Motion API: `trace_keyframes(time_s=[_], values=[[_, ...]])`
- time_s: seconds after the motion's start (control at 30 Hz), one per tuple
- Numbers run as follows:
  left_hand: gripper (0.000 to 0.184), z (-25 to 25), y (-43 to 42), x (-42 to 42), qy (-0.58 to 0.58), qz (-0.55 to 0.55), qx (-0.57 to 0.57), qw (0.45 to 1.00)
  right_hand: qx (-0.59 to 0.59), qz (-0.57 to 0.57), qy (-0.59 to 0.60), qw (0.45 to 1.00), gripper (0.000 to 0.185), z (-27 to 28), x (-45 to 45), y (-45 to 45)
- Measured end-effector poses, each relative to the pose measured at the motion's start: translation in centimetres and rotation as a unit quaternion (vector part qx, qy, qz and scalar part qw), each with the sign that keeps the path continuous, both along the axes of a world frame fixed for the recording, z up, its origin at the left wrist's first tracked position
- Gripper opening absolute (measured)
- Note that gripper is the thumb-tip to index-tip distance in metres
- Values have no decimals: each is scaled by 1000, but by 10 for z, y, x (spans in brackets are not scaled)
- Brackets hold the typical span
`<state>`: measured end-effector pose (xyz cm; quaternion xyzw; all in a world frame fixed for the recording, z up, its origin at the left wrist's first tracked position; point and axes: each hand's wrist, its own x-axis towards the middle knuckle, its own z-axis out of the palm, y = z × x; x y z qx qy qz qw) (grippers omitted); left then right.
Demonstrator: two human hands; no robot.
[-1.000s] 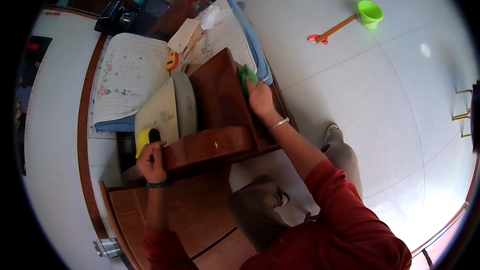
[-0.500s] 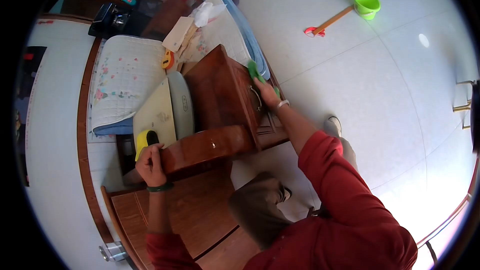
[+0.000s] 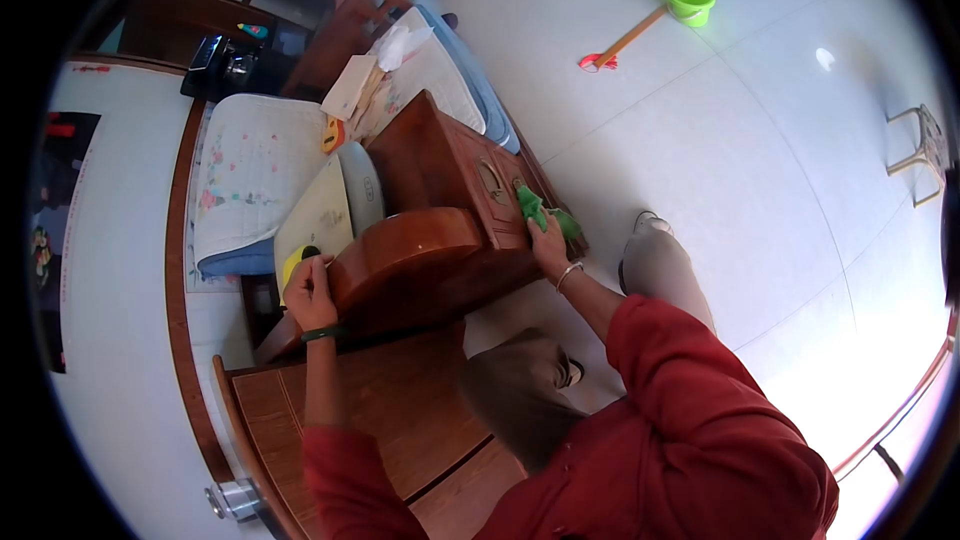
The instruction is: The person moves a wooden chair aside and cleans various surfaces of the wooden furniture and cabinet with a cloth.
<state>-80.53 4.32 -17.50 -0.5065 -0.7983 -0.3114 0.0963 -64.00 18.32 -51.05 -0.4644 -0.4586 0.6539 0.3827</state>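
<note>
Here's the right hand (image 3: 548,248), fingers closed together on a green cloth (image 3: 532,204), part of which spreads out past the fingers. The cloth is up against the drawer front of the dark wooden cabinet (image 3: 410,152), towards the end of that front nearer the floor, just beside a metal handle (image 3: 491,180).

Over to the left hand (image 3: 311,294): fingers curled in at the outer end of the curved wooden panel (image 3: 408,246), right by a yellow and black object (image 3: 294,262). Whether those fingers clamp anything, the view doesn't show.

Between the hands, the panel bows out from the near side of the cabinet. Behind it stand a cream board (image 3: 322,210) and a grey case (image 3: 362,186), both leaning, side by side. Beyond them lies the floral quilted pad (image 3: 262,162), with an orange object (image 3: 333,135) by its inner edge and a pale box (image 3: 350,86) farther up, then a white plastic bag (image 3: 403,44).

Out on the pale floor (image 3: 740,160), well apart from the cabinet, there's a green bucket (image 3: 690,2) with a wooden stick (image 3: 634,34) next to it, red at its far end from the bucket.
</note>
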Motion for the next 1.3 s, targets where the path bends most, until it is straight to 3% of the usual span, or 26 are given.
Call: trace_keyframes(time_s=[0.07,0.13,0.17,0.2,0.23,0.3,0.33,0.4,0.47,0.53,0.63,0.67,0.8,0.9,0.97,1.07,1.13,1.23,1.3], values=[[18,0,1,-1,14,6,2,1000,2,1,-7,1000,49,7,0,-3],[19,-2,0,-4,27,0,7,1000,6,-17,58,998,53,46,11,-11],[19,-3,-1,-6,39,0,11,999,-14,-21,160,987,55,93,26,-16],[19,-2,-1,-6,36,-4,9,999,42,11,152,987,50,117,36,-22],[19,0,-2,-5,20,21,-7,1000,185,20,171,968,43,135,44,-27],[19,-2,-3,-2,3,40,-28,999,181,-4,212,960,40,137,44,-30],[19,-3,-2,-3,4,37,-19,999,180,-9,212,961,40,128,44,-30],[20,-1,-2,-4,8,37,-15,999,192,-31,54,979,40,82,39,-34],[20,0,-1,0,11,42,-23,999,80,-36,-33,996,40,5,29,-38],[20,2,1,1,13,46,-28,998,-70,30,-162,984,41,-49,36,-41],[21,2,2,0,18,26,-13,999,-82,18,-132,988,44,-72,33,-38],[20,1,1,0,7,21,-6,1000,-38,11,-166,985,54,-52,36,-32],[20,2,0,0,9,22,-16,1000,-54,5,-173,983,42,-30,19,-2],[20,2,2,1,0,22,-22,1000,-130,77,-95,984,45,-43,-4,33],[20,2,0,-1,-1,26,-28,999,-225,-45,70,971,47,-85,-32,56],[21,2,3,2,-7,32,-26,999,-250,-28,170,953,40,-68,-50,98],[21,2,5,3,-7,34,-20,999,-221,13,168,961,43,-59,-70,128],[22,2,4,2,-6,48,-35,998,-204,-20,169,964,44,-49,-95,153],[23,1,2,2,-3,49,-35,998,-158,-4,115,981,45,-68,-101,161]])
